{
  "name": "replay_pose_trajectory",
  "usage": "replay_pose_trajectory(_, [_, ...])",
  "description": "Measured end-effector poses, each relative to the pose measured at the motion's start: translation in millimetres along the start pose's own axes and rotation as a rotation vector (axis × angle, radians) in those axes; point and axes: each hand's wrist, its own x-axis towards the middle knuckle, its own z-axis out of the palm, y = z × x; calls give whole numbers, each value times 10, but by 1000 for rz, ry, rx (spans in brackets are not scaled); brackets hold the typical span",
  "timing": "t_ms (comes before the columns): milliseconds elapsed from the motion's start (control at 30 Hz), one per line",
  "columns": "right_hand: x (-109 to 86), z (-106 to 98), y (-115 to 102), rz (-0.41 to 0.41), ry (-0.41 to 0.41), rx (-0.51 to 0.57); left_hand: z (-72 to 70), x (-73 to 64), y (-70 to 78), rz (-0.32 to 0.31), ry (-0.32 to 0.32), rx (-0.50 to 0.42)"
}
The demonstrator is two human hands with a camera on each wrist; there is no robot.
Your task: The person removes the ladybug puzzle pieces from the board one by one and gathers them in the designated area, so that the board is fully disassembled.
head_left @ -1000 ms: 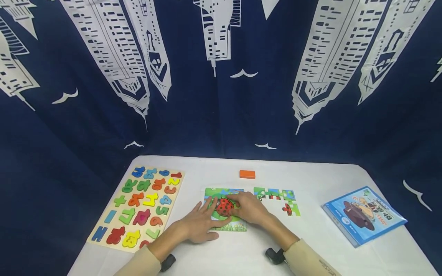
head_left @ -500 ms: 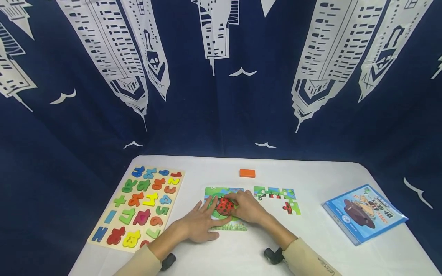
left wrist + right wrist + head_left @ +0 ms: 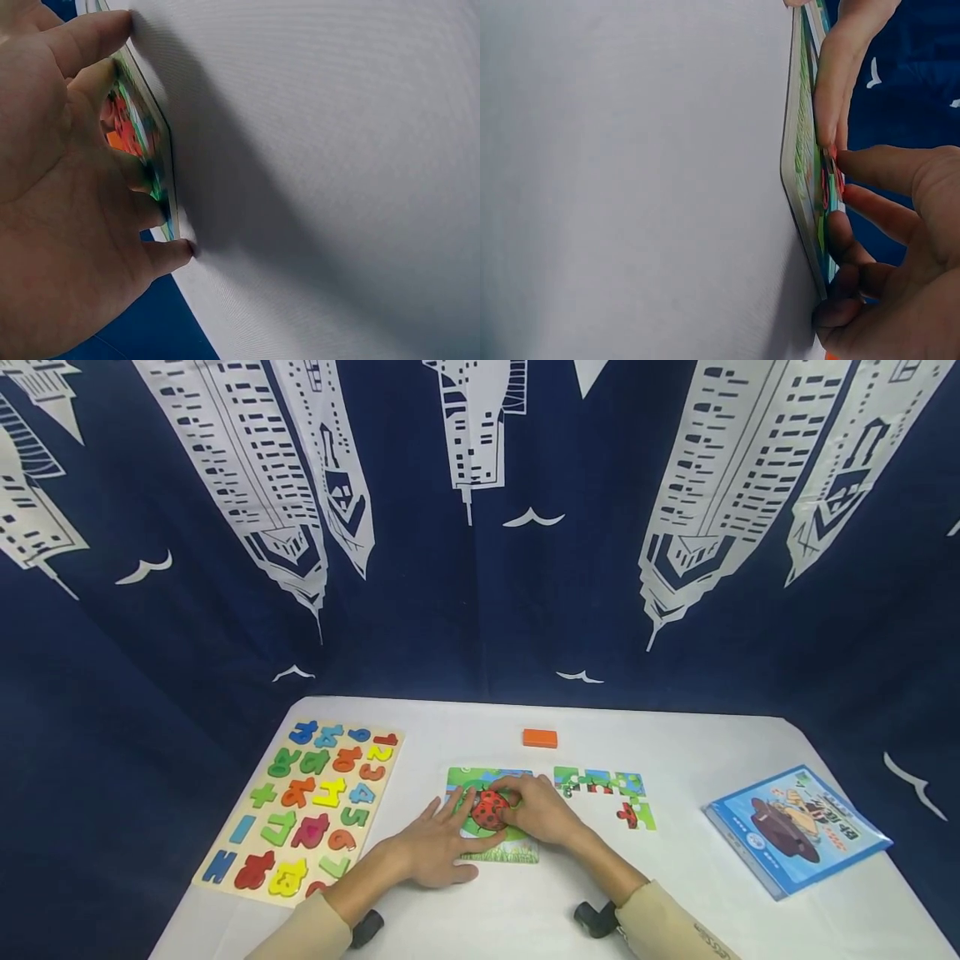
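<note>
Two beige sleeves are seen nearest, a black device by each, with a stretch of white table left between them. Beyond this, the near edge of a flat puzzle board is met. The left hand is laid spread over the board's left side, nothing gripped, its thumb set outside the near edge. Mid-board, the red ladybug is pinched by thumb and forefinger of the right hand. Past a narrow gap to the right, puzzle pieces are arranged in a bent row. The table's left edge is lined by a number board; at the right, a blue box is angled, one corner seen past the edge. Farther back, an orange block is placed short of the far edge, behind which a navy curtain is hung.
</note>
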Motion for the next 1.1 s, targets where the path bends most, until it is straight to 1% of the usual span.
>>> replay_pose_trajectory(200, [-7, 31, -30, 8, 46, 75, 8, 12, 12, -4, -11, -11])
replay_pose_trajectory(333, [-2, 39, -63, 20, 58, 134, 15, 16, 11, -8, -12, -17])
replay_pose_trajectory(467, [-6, 52, -70, 38, 40, 187, 31, 17, 4, -6, -5, -19])
replay_pose_trajectory(567, [-14, 64, -65, 36, 31, 222, 40, 17, -2, -1, -1, -18])
replay_pose_trajectory(733, [-33, 78, -74, -11, 14, 253, 45, 23, -11, -2, 1, -8])
replay_pose_trajectory(867, [-42, 97, -85, -46, -11, 303, 27, 17, -2, -7, 2, 7])
replay_pose_trajectory(967, [-49, 102, -95, -49, -25, 349, 15, 7, 6, -7, 1, 4])
replay_pose_trajectory(1100, [-72, 79, -118, -49, -34, 374, 12, 4, 5, -7, 0, -12])
